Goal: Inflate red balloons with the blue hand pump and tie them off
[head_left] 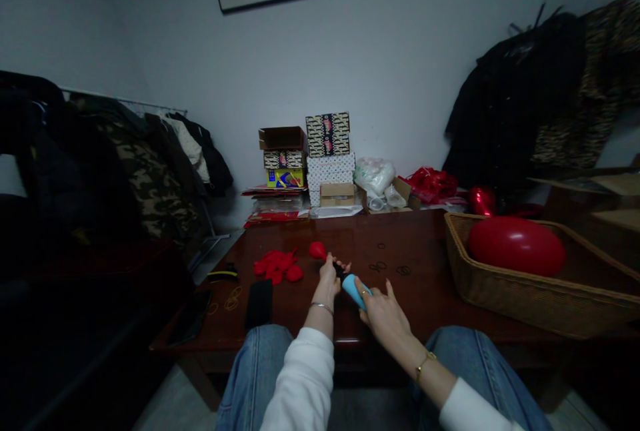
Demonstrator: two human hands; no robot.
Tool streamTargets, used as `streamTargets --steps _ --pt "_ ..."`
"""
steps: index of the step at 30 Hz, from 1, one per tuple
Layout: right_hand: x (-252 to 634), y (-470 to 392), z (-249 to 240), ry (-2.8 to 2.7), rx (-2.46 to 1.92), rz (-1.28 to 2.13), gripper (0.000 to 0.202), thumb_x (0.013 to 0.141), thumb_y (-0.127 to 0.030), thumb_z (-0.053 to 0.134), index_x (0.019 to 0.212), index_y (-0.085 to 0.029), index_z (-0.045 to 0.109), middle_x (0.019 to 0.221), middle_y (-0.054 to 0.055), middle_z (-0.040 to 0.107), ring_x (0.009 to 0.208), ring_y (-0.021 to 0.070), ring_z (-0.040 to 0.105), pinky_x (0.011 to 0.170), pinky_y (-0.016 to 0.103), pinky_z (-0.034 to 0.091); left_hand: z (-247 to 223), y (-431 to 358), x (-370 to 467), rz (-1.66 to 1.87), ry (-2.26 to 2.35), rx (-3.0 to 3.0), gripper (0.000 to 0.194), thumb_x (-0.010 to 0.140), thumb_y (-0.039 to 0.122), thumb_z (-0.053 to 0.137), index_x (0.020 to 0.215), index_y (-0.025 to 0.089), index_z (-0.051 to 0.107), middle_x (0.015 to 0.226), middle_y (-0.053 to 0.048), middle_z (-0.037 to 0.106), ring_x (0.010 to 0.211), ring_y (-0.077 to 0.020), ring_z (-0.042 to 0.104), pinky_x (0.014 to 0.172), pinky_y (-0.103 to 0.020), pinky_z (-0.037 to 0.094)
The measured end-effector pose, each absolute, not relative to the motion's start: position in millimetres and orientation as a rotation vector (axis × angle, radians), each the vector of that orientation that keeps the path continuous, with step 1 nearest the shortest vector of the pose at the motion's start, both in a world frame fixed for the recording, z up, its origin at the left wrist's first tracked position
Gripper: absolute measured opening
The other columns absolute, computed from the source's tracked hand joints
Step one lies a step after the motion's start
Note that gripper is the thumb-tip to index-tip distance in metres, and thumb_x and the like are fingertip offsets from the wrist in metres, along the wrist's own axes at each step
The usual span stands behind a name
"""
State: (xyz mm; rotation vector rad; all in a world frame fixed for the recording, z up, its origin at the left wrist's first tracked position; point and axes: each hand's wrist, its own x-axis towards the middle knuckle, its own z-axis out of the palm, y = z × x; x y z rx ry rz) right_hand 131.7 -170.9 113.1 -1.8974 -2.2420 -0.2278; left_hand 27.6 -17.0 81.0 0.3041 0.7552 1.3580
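Above the near part of the dark red table [420, 244], my left hand [329, 274] pinches the neck of a small red balloon [317, 250] at the black tip of a pump. My right hand [383, 309] is wrapped round the light blue pump [355, 291], its fingers partly stretched along it. The balloon is round and only slightly swollen. To the left of my hands lies a pile of flat red balloons [277, 264]. Several dark rubber bands [403, 271] lie to the right on the tabletop.
At the right, a wicker basket [530, 304] holds a large inflated red balloon [516, 245]. A black phone-like object [259, 303], yellow bands [233, 298] and a yellow-black tool [223, 275] lie at the left. Stacked boxes [330, 177] and plastic bags [375, 176] line the back edge.
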Motion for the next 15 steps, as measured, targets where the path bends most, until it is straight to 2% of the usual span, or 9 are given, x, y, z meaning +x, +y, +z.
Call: streamTargets --steps 5,10,15 --pt "126 -159 108 -2.240 -1.853 -0.251 0.062 0.081 -0.018 0.049 0.140 -0.017 0.034 0.097 0.010 0.066 0.091 0.0208 0.062 0.108 0.047 0.019 84 -19 24 1.382 0.753 0.340 0.029 0.090 0.031 0.049 0.065 0.017 0.043 0.051 0.004 0.042 0.044 -0.0080 0.045 0.058 -0.030 0.054" --pt "126 -157 99 -2.211 -1.785 -0.278 0.059 0.082 -0.017 0.048 0.140 -0.016 0.034 0.095 0.009 0.066 0.088 0.0191 0.062 0.109 0.045 0.020 89 -12 15 1.427 0.796 0.324 0.032 0.087 0.035 0.053 0.064 0.017 0.043 0.049 0.005 0.040 0.039 -0.0057 0.039 0.052 -0.025 0.051" --pt "138 -165 95 -2.233 -1.713 -0.313 0.061 0.082 -0.017 0.049 0.140 -0.014 0.032 0.105 0.012 0.064 0.098 0.0206 0.060 0.110 0.045 0.018 91 -1 8 1.474 0.786 0.321 0.032 0.088 0.039 0.052 0.066 0.018 0.042 0.047 0.007 0.038 0.037 -0.0055 0.037 0.048 -0.022 0.047"
